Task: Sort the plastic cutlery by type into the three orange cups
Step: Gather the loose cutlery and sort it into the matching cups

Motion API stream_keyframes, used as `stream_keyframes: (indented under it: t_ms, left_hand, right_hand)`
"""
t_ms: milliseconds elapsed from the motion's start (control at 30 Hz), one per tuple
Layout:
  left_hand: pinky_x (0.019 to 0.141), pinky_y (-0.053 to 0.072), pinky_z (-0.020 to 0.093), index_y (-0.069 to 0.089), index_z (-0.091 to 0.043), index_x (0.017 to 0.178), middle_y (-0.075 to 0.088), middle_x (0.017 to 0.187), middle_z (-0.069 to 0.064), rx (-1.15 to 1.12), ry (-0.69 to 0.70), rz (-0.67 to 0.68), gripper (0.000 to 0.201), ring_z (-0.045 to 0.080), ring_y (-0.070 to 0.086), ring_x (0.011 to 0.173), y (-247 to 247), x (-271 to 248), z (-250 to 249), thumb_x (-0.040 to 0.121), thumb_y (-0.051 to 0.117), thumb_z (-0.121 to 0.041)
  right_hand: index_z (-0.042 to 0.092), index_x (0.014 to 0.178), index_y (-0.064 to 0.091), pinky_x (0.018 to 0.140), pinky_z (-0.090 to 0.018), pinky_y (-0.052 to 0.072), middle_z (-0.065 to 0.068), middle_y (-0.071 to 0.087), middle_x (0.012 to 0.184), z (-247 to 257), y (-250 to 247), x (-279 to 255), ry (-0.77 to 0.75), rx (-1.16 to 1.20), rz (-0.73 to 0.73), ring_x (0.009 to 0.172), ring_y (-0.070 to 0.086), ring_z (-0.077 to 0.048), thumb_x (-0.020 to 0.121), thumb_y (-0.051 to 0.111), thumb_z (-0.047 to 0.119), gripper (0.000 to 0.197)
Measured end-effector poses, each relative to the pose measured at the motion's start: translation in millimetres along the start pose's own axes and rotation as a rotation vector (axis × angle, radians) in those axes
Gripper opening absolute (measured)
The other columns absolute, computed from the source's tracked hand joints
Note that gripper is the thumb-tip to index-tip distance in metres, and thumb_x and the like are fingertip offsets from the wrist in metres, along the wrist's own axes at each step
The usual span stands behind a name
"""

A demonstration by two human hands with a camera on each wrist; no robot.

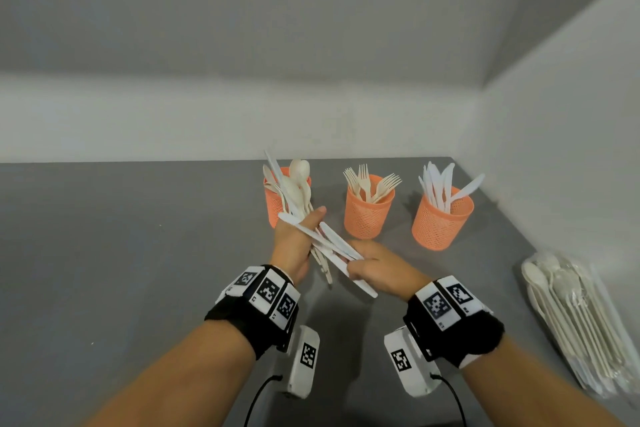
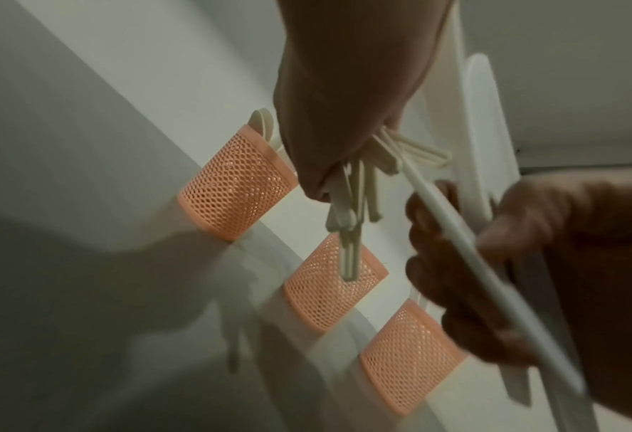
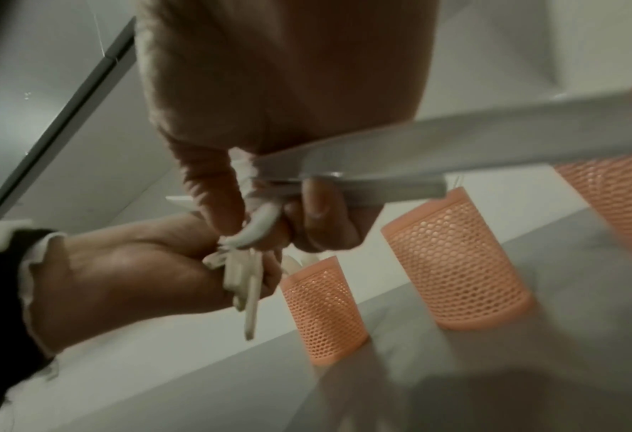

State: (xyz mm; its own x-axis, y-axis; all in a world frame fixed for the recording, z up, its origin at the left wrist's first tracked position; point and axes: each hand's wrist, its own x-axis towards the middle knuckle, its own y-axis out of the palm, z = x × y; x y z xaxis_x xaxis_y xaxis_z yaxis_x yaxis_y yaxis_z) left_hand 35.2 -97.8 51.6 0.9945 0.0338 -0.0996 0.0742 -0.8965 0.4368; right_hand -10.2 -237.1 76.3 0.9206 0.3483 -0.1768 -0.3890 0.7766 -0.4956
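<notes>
While the left hand [image 1: 294, 246] grips a mixed bundle of cutlery [image 1: 298, 194] above the grey table [image 1: 121, 253], fingers curled round the handles, the right hand [image 1: 375, 269] pinches white knives [image 1: 332, 246] crossing that bundle. The three orange cups stand behind: spoon cup [image 1: 272, 199], fork cup [image 1: 367, 215], knife cup [image 1: 440, 224]. A wrapped spoon pack [image 1: 575, 322] lies at right.

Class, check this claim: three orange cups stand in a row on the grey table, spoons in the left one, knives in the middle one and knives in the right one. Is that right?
Not quite. The middle cup holds forks, not knives, as the head view shows. The rest stands: the left cup holds spoons and the right cup holds knives, all on the grey table.
</notes>
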Motion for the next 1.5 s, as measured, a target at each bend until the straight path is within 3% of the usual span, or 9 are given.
stream_keyframes:
  t_ms: [100, 200, 300, 433, 567, 733, 867, 1133, 1500]
  left_hand:
    - [0.057, 0.050, 0.022, 0.057, -0.014, 0.097, 0.051, 0.069, 0.002, -0.050, 0.001, -0.043, 0.013, 0.010, 0.054, 0.057, 0, 5, -1, 0.088, 0.058, -0.004]
    - [0.061, 0.047, 0.023, 0.055, -0.010, 0.112, 0.052, 0.074, 0.002, -0.026, 0.023, -0.053, 0.025, 0.012, 0.052, 0.064, 5, 7, 0, 0.088, 0.056, -0.004]
    - [0.062, 0.046, 0.024, 0.051, -0.007, 0.124, 0.053, 0.078, 0.002, -0.012, 0.004, -0.060, 0.037, 0.013, 0.054, 0.067, 5, 9, 1, 0.087, 0.058, -0.005]
    - [0.057, 0.043, 0.025, 0.047, -0.008, 0.125, 0.048, 0.070, 0.002, 0.006, 0.050, -0.048, 0.037, 0.013, 0.047, 0.058, -6, 12, -6, 0.089, 0.053, -0.005]
    - [0.054, 0.039, 0.026, 0.052, -0.014, 0.087, 0.041, 0.059, 0.002, 0.083, 0.065, -0.034, 0.012, 0.012, 0.040, 0.050, -21, 11, -18, 0.087, 0.050, -0.002]
    - [0.040, 0.033, 0.019, 0.050, -0.012, 0.085, 0.041, 0.051, -0.002, 0.126, -0.185, 0.350, 0.015, 0.007, 0.033, 0.035, -29, -5, -27, 0.081, 0.056, 0.001]
    - [0.039, 0.033, 0.019, 0.052, -0.011, 0.088, 0.045, 0.049, -0.002, 0.228, -0.355, 0.661, 0.018, 0.007, 0.035, 0.033, -29, -17, -30, 0.072, 0.057, -0.004]
    - [0.043, 0.041, 0.020, 0.055, -0.012, 0.088, 0.052, 0.055, -0.002, 0.474, -0.372, 0.816, 0.016, 0.009, 0.043, 0.040, -45, -18, -35, 0.075, 0.062, -0.007]
    - [0.048, 0.041, 0.020, 0.048, -0.010, 0.091, 0.049, 0.054, -0.005, 0.398, -0.277, 0.670, 0.015, 0.008, 0.041, 0.043, -62, -3, -26, 0.084, 0.061, -0.011]
  right_hand:
    - [0.021, 0.071, 0.051, 0.064, -0.024, 0.038, 0.005, 0.050, 0.069, -7, -1, 0, 0.079, -0.020, 0.018, 0.065, 0.046, -0.010, 0.058, 0.042, 0.018, 0.016]
    - [0.016, 0.102, 0.053, 0.077, -0.034, 0.045, 0.000, 0.057, 0.082, -12, 10, 5, 0.037, -0.015, 0.053, 0.075, 0.052, -0.011, 0.080, 0.051, 0.025, 0.024]
    - [0.008, 0.121, 0.046, 0.069, -0.027, 0.042, -0.007, 0.052, 0.082, -10, 15, 7, -0.060, -0.007, 0.062, 0.068, 0.046, -0.008, 0.096, 0.045, 0.028, 0.032]
    - [0.017, 0.100, 0.052, 0.054, -0.021, 0.039, -0.001, 0.044, 0.064, -15, -1, 2, -0.017, -0.046, 0.157, 0.048, 0.042, -0.002, 0.098, 0.041, 0.017, 0.012]
    - [0.024, 0.099, 0.056, 0.046, -0.005, 0.035, 0.015, 0.051, 0.054, -9, -29, -5, 0.000, -0.138, 0.058, 0.046, 0.048, 0.005, 0.095, 0.048, 0.021, 0.009]
    - [0.011, 0.095, 0.066, 0.036, -0.011, 0.025, 0.011, 0.034, 0.041, 13, -46, 10, -0.020, 0.255, -0.368, 0.037, 0.031, -0.002, 0.090, 0.057, 0.027, 0.019]
    - [0.020, 0.112, 0.063, 0.038, -0.017, 0.018, 0.005, 0.022, 0.051, 39, -43, 26, -0.116, 0.419, -0.269, 0.040, 0.020, -0.005, 0.090, 0.056, 0.030, 0.026]
    - [0.009, 0.083, 0.065, 0.038, -0.015, 0.026, 0.012, 0.036, 0.038, 60, -37, 39, -0.095, 0.189, -0.112, 0.036, 0.028, -0.003, 0.085, 0.064, 0.027, 0.019]
    - [0.015, 0.085, 0.064, 0.039, -0.016, 0.030, 0.005, 0.036, 0.048, 61, -107, 35, -0.218, 0.299, -0.888, 0.037, 0.032, -0.004, 0.094, 0.048, 0.023, 0.020]
